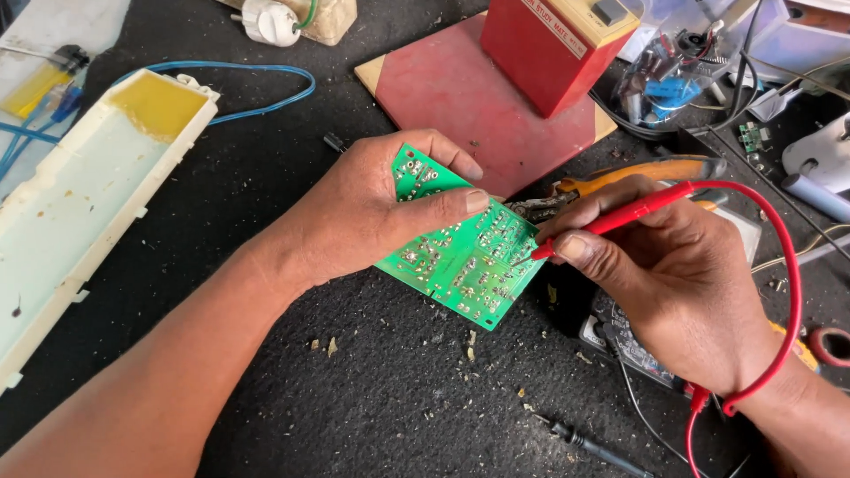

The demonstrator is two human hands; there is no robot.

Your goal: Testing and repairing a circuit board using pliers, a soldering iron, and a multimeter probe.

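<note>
My left hand (363,208) grips a green circuit board (460,257) by its upper edge, solder side up, tilted over the black mat. My right hand (673,265) pinches a red test probe (620,217) like a pen. The probe's metal tip touches the solder joints near the board's right edge. A red lead (788,265) loops from the probe around my right wrist. A black probe (589,443) lies loose on the mat near the bottom. A meter under my right hand is mostly hidden.
A long white plastic housing (80,195) lies at the left with a blue wire (257,75). A red box (553,44) stands on a red board (469,102) at the back. Orange-handled pliers (637,173), a parts bag (664,80) and scattered debris surround the hands.
</note>
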